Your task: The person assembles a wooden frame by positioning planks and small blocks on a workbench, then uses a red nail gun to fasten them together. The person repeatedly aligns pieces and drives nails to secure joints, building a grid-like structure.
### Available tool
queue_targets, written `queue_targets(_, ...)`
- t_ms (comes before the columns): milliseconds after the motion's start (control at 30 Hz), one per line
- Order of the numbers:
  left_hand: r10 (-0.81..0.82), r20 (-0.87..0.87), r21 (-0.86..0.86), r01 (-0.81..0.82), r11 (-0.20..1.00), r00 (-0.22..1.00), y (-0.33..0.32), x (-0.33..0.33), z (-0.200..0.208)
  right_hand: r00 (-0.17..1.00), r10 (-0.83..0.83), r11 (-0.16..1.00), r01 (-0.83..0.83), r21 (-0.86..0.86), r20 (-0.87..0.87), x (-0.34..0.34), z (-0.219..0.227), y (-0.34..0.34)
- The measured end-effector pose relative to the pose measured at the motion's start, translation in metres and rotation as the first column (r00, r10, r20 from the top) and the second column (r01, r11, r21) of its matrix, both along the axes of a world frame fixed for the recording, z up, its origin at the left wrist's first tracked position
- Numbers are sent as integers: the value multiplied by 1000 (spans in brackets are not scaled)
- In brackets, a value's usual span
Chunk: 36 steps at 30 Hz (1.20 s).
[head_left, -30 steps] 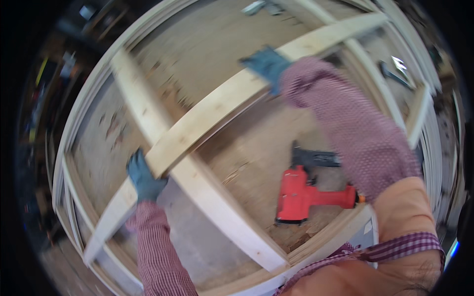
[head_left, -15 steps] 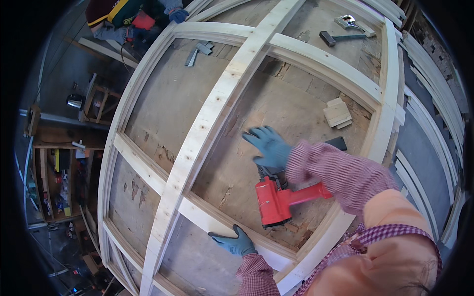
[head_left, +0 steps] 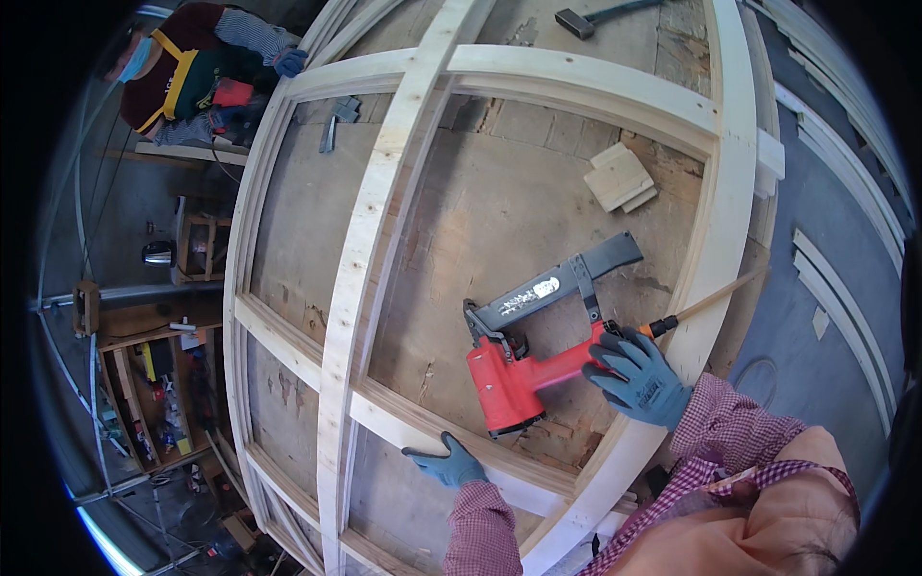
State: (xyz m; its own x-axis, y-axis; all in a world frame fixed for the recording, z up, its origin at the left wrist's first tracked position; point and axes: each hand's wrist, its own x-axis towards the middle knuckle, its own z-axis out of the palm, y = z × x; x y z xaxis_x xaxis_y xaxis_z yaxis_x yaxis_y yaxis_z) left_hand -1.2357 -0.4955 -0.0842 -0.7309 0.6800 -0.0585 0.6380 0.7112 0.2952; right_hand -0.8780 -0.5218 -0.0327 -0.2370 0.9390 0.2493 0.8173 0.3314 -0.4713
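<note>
The fingers of the right hand (head_left: pixel 642 382) lie curled over the handle end of a red nail gun (head_left: pixel 504 384), right of the frame's centre; whether they are clamped tight cannot be told. The left hand (head_left: pixel 451 463), at lower centre, rests on a pale crosspiece (head_left: pixel 514 488), its thumb spread from its fingers. The nail gun lies on its side inside one bay of the wooden frame (head_left: pixel 370 221), its hose (head_left: pixel 720 296) leading off to the right. The step in hand looks like taking hold of the tool; lifting it would call for a full grip on the handle and a free hose. Its dark magazine (head_left: pixel 562 281) bears a worn white label, and the right glove has small print, unreadable here. Wooden blocks (head_left: pixel 620 180) sit farther up; at upper left stands a co-worker (head_left: pixel 197 77) whose apron carries partly hidden lettering.
</note>
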Motion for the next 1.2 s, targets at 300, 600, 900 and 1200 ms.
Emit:
queue_targets(300,-81,73,163,68,984,994,-7,-15,-9,999,19,1000,-19,14,-46,2,-10,-4)
queue_targets(600,-94,144,217,61,974,985,-6,-19,-21,994,15,999,-12,32,-109,9,-21,-10)
queue_targets(900,-93,-38,259,100,961,995,-10,-23,-21,996,42,999,-41,-9,81,-9,-2,-7)
queue_targets(1200,-6,23,267,0,964,1000,-4,-5,5,865,240,888,-11,-460,441,-72,24,57)
